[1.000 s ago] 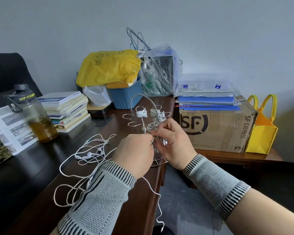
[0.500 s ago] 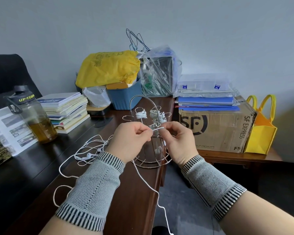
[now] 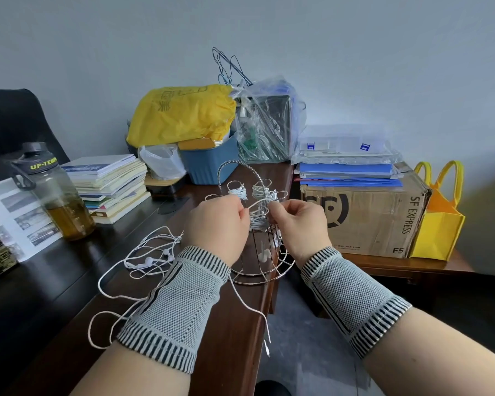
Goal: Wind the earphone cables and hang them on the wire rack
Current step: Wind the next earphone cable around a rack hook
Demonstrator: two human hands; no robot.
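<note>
A wire rack with a spring handle stands at the desk's right edge. Wound white earphone bundles hang on its upper hooks. My left hand and my right hand are in front of the rack, each pinching a short stretch of a white earphone cable between them. That cable drops under my left wrist and trails off the desk edge, its plug dangling. More loose white earphones lie tangled on the desk to the left.
A water bottle and a stack of books sit at the left. A yellow bag, blue bin and plastic bag stand behind the rack. A cardboard box and yellow tote are on the right.
Both hands have risen from the rack's lower part to its hooks, pulling the cable taut between them. The trailing cable end has lifted higher beside the desk edge.
</note>
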